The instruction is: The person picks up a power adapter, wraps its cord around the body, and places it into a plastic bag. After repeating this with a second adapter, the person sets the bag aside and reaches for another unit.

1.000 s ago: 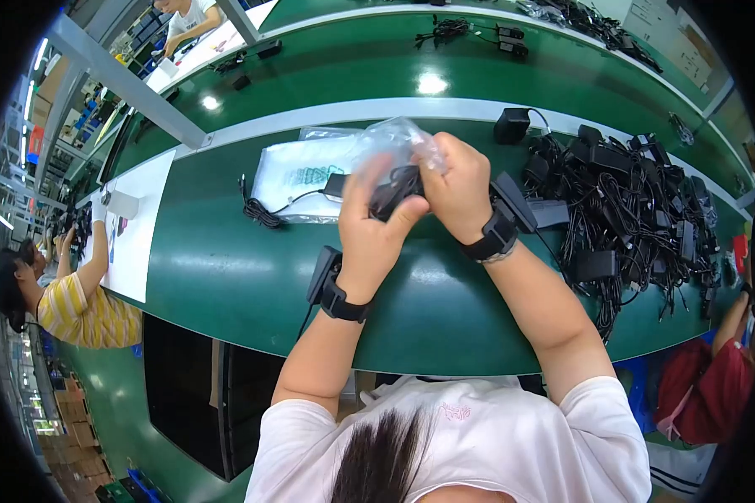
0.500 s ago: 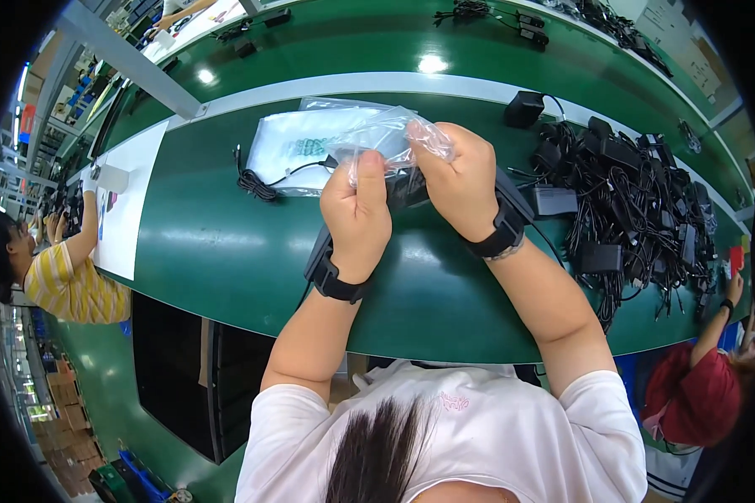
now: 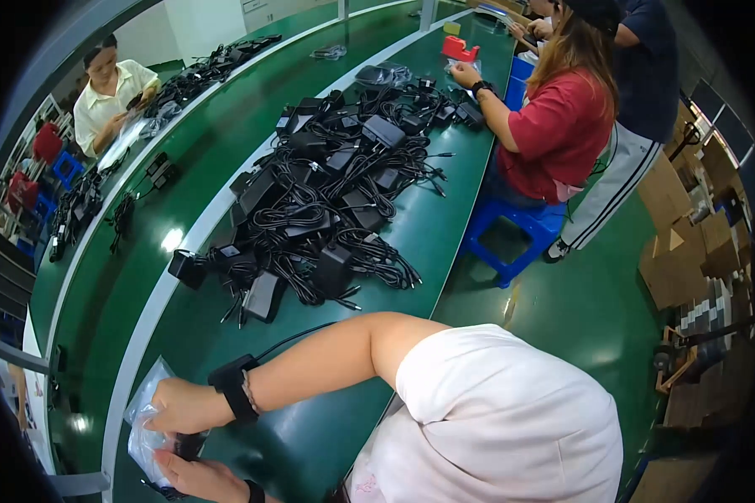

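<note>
Along the green bench (image 3: 306,427), the view has swung right, bringing the black adapter pile (image 3: 310,222) to its middle. The right hand's (image 3: 180,405) curled fingers pinch the clear bag (image 3: 145,448), which spreads beyond them; the left hand (image 3: 201,479) touches it, grip unclear. Something dark (image 3: 191,446) sits between both hands.

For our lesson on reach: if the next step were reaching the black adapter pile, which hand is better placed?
Probably the right hand: it is nearer the black adapter pile, while the left hand lies farther away. Both are at the clear plastic bag, though.
</note>
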Motion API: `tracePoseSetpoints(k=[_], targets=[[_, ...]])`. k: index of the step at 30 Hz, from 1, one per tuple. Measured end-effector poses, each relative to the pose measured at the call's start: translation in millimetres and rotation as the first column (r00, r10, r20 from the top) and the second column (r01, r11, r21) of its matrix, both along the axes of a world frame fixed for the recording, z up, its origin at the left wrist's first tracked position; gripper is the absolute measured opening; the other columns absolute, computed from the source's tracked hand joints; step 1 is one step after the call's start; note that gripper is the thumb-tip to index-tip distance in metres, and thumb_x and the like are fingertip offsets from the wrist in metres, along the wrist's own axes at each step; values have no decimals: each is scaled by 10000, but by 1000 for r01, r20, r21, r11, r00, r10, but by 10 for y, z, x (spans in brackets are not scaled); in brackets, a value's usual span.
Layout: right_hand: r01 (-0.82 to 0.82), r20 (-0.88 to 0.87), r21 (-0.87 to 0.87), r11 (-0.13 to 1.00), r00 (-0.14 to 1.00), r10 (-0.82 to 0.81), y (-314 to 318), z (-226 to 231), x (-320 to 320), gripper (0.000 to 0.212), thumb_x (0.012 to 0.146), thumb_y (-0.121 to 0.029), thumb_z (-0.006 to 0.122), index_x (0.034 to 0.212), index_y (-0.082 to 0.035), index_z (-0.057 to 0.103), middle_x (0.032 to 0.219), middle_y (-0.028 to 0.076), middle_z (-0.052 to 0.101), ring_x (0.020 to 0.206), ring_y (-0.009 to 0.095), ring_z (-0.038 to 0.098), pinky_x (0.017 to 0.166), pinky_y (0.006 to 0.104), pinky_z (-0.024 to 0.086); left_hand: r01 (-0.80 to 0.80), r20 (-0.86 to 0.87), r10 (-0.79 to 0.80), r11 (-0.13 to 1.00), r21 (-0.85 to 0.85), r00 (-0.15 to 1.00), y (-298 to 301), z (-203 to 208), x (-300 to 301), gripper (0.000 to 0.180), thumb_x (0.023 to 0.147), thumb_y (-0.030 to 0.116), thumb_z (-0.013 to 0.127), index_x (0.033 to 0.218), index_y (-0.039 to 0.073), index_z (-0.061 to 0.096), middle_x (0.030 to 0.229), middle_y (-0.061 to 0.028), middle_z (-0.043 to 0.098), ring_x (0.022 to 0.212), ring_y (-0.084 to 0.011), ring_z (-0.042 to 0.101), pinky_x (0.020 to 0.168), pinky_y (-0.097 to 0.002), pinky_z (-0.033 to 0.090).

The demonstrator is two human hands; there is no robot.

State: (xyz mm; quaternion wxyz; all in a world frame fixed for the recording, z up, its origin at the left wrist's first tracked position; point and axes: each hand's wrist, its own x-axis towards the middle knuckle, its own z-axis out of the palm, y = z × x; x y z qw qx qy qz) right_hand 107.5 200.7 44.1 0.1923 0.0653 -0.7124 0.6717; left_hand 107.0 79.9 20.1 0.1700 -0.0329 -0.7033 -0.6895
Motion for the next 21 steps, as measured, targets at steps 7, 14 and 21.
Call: tracePoseSetpoints(k=[7,14,21], targets=[[-238,288,-397,887,885,367,-61,-49,72,386,841,-308,547,720,56,586,584,137,538,510,176,520,465,323,410,-344,-249,302,928,-145,920,-217,-117,-65,424,880,307,550,954,-110,573,898,-129,592,810,-199,552,760,-281,446],[-48,-146,173,984,987,74,-80,-253,-180,204,758,-180,602,755,24,612,848,182,604,589,295,579,578,366,482,-82,79,85,996,-37,993,-379,-6,-234,301,884,201,538,948,-91,578,970,-118,579,881,-198,555,797,-282,442],[-183,-327,53,982,926,190,-29,76,66,227,708,-77,590,923,-15,630,954,163,613,901,305,574,784,366,461,125,-47,-121,987,104,992,-170,325,-50,355,893,193,468,1145,-56,468,1144,-127,477,1045,-228,500,869,-332,428]])
